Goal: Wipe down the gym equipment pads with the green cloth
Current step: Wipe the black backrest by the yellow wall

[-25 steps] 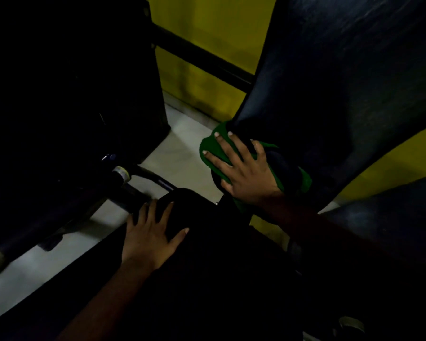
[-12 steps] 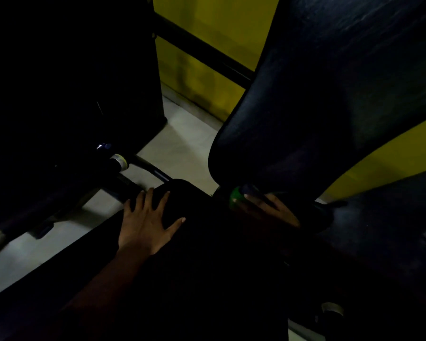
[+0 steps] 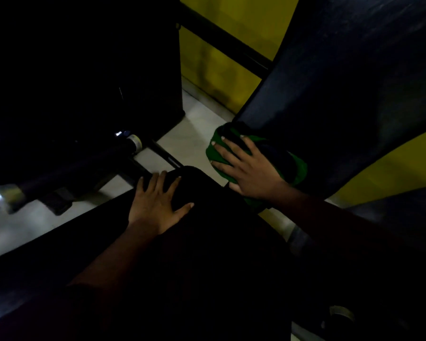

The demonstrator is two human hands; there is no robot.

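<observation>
Returned upward from under the pad edge, right hand (image 3: pixel 250 168) flat, fingers spread, pressing green cloth (image 3: pixel 300 168) beneath palm onto lower end of back pad (image 3: pixel 354 94); left hand (image 3: pixel 158 205) flat, empty, braced on seat pad (image 3: pixel 207 242); upper pad area probably still unwiped.

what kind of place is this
Probably a gym: a large tilted upholstered pad with a green cloth pressed on it, a second black pad under the left hand, and a dark bar with silver end caps.

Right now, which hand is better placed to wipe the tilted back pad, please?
The right hand: it presses the green cloth on the back pad; the left hand rests on the lower pad.
</observation>
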